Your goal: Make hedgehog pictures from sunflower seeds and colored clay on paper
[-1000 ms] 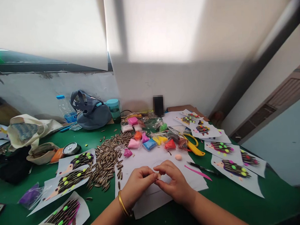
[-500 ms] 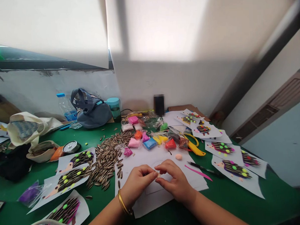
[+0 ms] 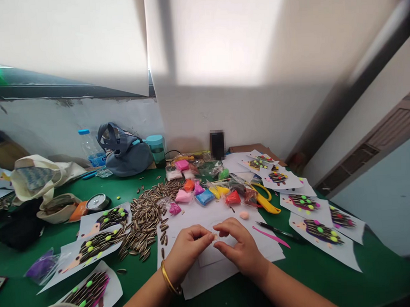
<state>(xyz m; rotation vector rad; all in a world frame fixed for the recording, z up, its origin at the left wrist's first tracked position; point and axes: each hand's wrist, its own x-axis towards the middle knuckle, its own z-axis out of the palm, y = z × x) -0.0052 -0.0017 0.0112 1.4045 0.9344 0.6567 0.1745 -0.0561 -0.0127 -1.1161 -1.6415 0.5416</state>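
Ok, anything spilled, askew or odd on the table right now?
Sunflower seeds lie in a loose heap on the green table, with strays scattered toward the water bottle and onto the white paper. Clay packets are jumbled behind both hands. Nothing looks damaged.

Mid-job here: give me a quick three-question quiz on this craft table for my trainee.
1. True or false: the left hand and right hand pinch one small peach-coloured clay bit together above the white paper sheet.
2. What lies heaped left of that sheet on the green table? A. striped sunflower seeds B. buttons C. coins
3. Fill in: the yellow utility knife lies to the ____ of the colourful clay packets.

Key: 1 true; 2 A; 3 right.
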